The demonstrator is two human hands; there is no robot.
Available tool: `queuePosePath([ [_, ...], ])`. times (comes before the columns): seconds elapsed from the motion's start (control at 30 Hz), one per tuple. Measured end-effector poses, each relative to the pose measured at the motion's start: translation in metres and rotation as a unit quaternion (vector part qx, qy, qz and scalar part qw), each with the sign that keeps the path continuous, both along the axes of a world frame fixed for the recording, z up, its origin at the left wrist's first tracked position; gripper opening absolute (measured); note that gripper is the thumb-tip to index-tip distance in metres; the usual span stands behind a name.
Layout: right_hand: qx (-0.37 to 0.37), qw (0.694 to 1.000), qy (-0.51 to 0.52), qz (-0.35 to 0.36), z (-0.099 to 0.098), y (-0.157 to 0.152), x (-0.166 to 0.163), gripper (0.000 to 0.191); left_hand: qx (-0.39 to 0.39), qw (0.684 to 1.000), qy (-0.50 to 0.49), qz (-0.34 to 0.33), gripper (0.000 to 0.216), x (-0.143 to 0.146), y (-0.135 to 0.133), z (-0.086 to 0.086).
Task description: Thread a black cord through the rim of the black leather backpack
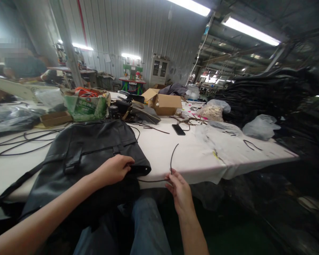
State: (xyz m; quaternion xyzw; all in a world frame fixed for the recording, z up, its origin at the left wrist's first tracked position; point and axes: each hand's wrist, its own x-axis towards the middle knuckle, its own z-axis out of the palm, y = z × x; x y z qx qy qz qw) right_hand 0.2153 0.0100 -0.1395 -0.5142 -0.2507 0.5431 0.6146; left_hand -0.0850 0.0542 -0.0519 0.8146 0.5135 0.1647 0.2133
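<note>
A black backpack [95, 141] with straps and a buckle lies across the near edge of the white-covered table and hangs toward my lap. My left hand [118, 167] is closed on the edge of the bag's opening, near its right corner. To the right of the bag, my right hand [179, 186] pinches a thin black cord [172, 157] between thumb and fingers. One end of the cord sticks up above that hand. Its other part runs left toward the bag, where the bag hides it.
A black phone [178, 129] lies beyond my right hand. Farther back stand an open cardboard box [167, 104] and a green bag [86, 106] with orange material. Loose black cords [23, 141] spread at left. Dark stacked material [266, 88] rises at right. A person [25, 65] sits far left.
</note>
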Motion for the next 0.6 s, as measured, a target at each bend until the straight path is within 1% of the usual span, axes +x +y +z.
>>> queuePosePath([
  [0.07, 0.024, 0.998, 0.057, 0.025, 0.001, -0.006, 0.002, 0.067, 0.012, 1.000, -0.001, 0.002, 0.034, 0.002, 0.003, 0.000],
  [0.13, 0.039, 0.994, 0.094, 0.037, 0.005, -0.009, 0.002, 0.066, 0.037, 0.999, 0.000, 0.011, 0.031, 0.006, 0.002, 0.005],
  [0.17, 0.044, 0.993, 0.102, 0.038, 0.008, -0.009, 0.002, 0.066, 0.056, 0.998, 0.022, 0.015, 0.027, 0.008, 0.001, 0.009],
  [0.23, 0.056, 0.991, 0.112, 0.044, 0.015, -0.009, -0.001, 0.064, 0.084, 0.991, 0.103, 0.015, 0.025, 0.014, -0.005, 0.016],
  [0.3, 0.072, 0.988, 0.126, 0.056, 0.022, -0.009, -0.006, 0.061, 0.080, 0.979, 0.185, 0.008, 0.033, 0.022, -0.012, 0.019],
  [0.33, 0.078, 0.986, 0.133, 0.060, 0.026, -0.009, -0.010, 0.060, 0.069, 0.976, 0.207, 0.009, 0.036, 0.026, -0.016, 0.019],
  [0.4, 0.080, 0.984, 0.148, 0.058, 0.033, -0.011, -0.020, 0.061, 0.046, 0.977, 0.207, 0.025, 0.033, 0.036, -0.024, 0.015],
  [0.47, 0.077, 0.982, 0.161, 0.055, 0.039, -0.013, -0.031, 0.064, 0.031, 0.978, 0.202, 0.046, 0.023, 0.046, -0.032, 0.011],
  [0.5, 0.076, 0.982, 0.164, 0.054, 0.040, -0.013, -0.037, 0.065, 0.028, 0.978, 0.198, 0.056, 0.023, 0.051, -0.036, 0.010],
  [0.6, 0.073, 0.983, 0.158, 0.050, 0.039, -0.011, -0.048, 0.064, 0.027, 0.979, 0.182, 0.092, 0.035, 0.069, -0.049, 0.010],
])
